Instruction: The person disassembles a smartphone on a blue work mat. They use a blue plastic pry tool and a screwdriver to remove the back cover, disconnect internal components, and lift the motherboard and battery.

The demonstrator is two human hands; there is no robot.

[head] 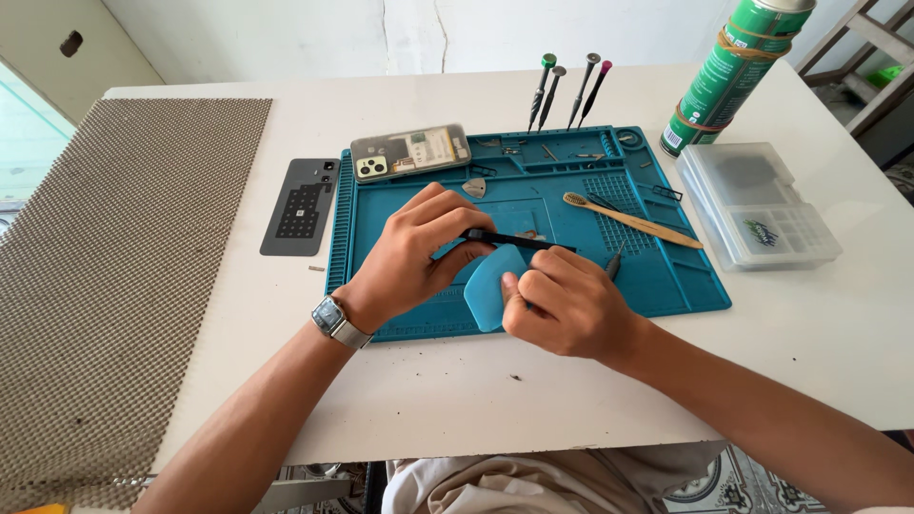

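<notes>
My left hand [419,249] grips the end of a thin black stick-like tool [519,241] that lies level over the teal work mat [571,190]. My right hand [566,305] pinches a light blue flat plastic pick [490,286], whose edge sits just under the black tool. A wristwatch [333,322] is on my left wrist. Both hands hover over the middle of the mat, close together and nearly touching.
On the mat's far edge lies a phone back with a camera block [409,152]; a dark flat panel [303,205] lies left of the mat. Several small screwdrivers [568,90], a bamboo toothbrush [628,219], a green spray can [733,71], a clear parts box [757,205] and a woven mat [114,276] surround it.
</notes>
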